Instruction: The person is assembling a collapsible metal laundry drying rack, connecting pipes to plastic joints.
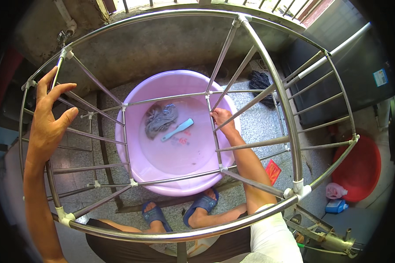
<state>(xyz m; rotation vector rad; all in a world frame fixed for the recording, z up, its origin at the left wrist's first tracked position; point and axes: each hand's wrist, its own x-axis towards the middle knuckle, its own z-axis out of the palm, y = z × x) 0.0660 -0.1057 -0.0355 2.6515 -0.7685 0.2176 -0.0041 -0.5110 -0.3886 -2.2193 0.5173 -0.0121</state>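
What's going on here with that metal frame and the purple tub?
Someone is handling a metal frame with both bare hands. The right hand pinches a thin bar; the left hand is spread over a bar at the left, its contact hard to judge. Seen through the frame, a purple tub on the floor holds a grey cloth and a light blue brush.

The left hand [48, 127] is hiding the middle of a post on the metal rack [175, 237], whose bars are covering parts of the dark bundle [257, 81]. The black shorts [114, 247] are running off the lower edge. A label's [380, 77] print is showing too small to read.
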